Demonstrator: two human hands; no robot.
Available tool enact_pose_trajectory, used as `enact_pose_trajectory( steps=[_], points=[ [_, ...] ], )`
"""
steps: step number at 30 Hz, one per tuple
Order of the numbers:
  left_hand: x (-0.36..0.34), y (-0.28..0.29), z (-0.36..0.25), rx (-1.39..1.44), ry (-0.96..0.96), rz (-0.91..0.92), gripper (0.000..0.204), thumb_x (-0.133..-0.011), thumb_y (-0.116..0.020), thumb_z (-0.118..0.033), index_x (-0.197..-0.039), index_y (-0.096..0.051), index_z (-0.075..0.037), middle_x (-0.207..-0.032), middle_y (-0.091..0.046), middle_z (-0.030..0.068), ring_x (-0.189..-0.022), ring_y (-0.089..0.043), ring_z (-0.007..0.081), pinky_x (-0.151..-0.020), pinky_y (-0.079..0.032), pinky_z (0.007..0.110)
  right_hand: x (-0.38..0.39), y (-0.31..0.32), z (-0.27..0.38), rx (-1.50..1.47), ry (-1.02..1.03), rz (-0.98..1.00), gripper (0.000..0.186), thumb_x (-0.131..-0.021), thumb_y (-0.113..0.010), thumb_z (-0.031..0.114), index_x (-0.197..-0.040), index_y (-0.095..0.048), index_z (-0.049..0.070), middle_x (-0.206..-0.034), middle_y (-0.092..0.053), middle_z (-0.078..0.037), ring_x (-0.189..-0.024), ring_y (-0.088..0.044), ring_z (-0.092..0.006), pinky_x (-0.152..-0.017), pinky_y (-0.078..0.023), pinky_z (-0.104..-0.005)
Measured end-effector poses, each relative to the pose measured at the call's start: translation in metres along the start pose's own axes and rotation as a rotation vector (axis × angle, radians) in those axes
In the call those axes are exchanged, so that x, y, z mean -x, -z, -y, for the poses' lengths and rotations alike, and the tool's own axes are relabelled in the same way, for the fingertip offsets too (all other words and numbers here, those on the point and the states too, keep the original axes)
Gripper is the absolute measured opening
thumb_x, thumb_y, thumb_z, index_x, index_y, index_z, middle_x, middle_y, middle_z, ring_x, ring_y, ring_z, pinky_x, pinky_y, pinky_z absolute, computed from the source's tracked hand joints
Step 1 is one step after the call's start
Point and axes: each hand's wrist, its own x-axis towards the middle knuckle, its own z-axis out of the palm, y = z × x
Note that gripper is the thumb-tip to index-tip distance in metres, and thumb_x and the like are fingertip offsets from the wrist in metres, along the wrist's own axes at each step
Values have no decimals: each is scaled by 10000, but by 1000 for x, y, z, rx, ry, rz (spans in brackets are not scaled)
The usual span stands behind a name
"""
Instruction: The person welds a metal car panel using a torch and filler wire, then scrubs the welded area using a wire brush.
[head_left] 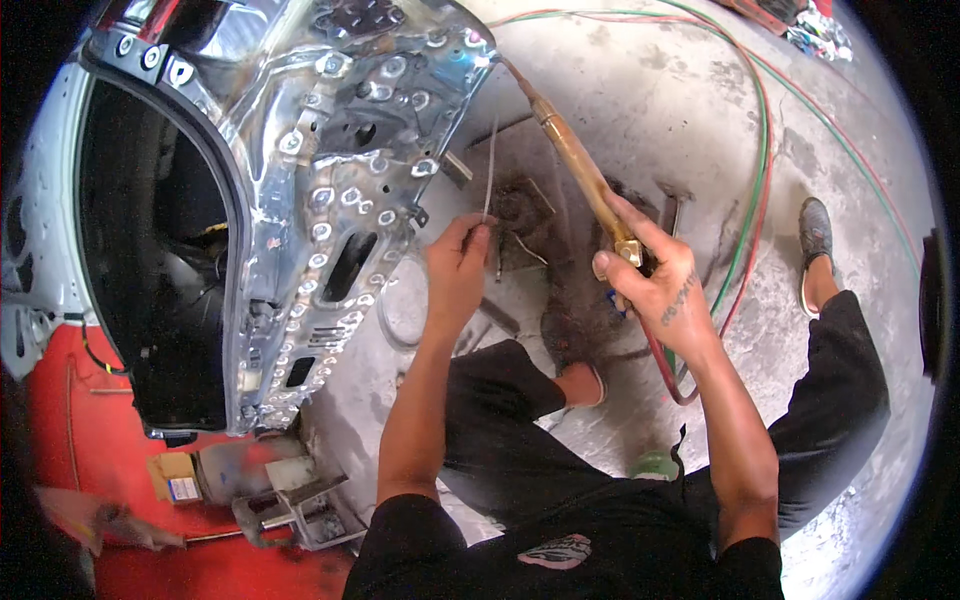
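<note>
My right hand [665, 285] is closed around the valve end of a brass gas torch [575, 150]. The torch slants up and to the left. Its narrow tip is at the upper right corner of a bare metal car body panel [350, 160], where a small bright spot shows. My left hand [460, 262] pinches a thin, pale filler rod [492, 170] between thumb and fingers. That rod points upward, its far end below the panel's corner. Round weld marks dot the panel, which also has slots and burnished patches.
Red and green gas hoses [765, 150] loop from the torch across the grey floor [640, 60]. Between my feet lie a dark stain and scattered metal pieces [525, 250]. At the lower left, a metal clamp-like tool [300, 505] and a small cardboard box [175, 478] rest near a red surface [75, 420].
</note>
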Motion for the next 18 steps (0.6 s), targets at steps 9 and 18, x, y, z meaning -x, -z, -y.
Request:
enact_pose_trajectory(
  steps=[9, 18],
  points=[
    [-2, -15, -9, -17, -48, 39, 172, -1025, -614, -104, -1095, -702, 27, -737, -594, 2, -662, -513, 78, -593, -421, 272, 13, -15, -21, 59, 43, -81, 625, -927, -734, 70, -1523, -545, 72, -1152, -723, -116, -667, -595, -81, -595, -532, -272],
    [-4, 16, 7, -225, -5, -113, 208, -981, -666, -76, -1145, -751, 21, -805, -717, 166, -680, -621, 182, -676, -508, 339, 7, -7, -2, 33, 32, -12, 616, -951, -730, 116, -1536, -539, 97, -925, -683, -50, -618, -576, -77, -565, -506, -264]
  ],
)
